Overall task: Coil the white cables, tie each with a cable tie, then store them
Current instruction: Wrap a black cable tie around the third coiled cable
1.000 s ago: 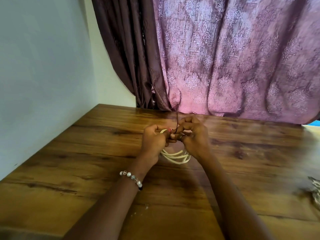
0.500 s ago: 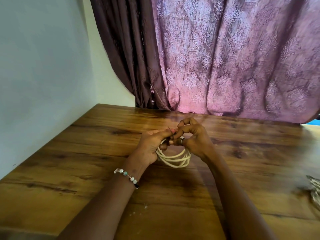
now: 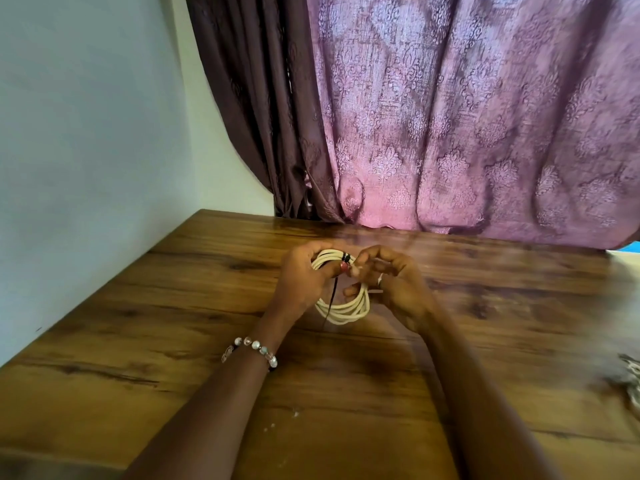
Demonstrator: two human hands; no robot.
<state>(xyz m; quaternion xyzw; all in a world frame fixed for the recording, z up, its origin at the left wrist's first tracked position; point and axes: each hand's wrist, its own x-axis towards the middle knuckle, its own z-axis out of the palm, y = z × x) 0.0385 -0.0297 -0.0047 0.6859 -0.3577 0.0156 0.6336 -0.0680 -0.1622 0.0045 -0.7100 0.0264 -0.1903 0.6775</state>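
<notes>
A coiled white cable (image 3: 346,310) hangs upright between both hands, just above the wooden table (image 3: 173,341). A thin black cable tie (image 3: 334,296) wraps the top of the coil, and its long tail hangs down across the loops. My left hand (image 3: 304,282) grips the coil's upper left part, thumb pressed at the tie. My right hand (image 3: 394,285) holds the coil's right side, its fingertips pinched at the top beside the tie. The upper right of the coil is hidden by the fingers.
A purple patterned curtain (image 3: 450,133) hangs along the table's far edge and a pale wall (image 3: 86,133) runs along the left. A grey patterned object (image 3: 632,379) lies at the right edge. Small white crumbs (image 3: 277,422) dot the near table.
The coil has been turned so its loops face me and the tied top shows. The tie's tail, pointing up a second ago, now hangs downward. Both hands shifted slightly apart.
</notes>
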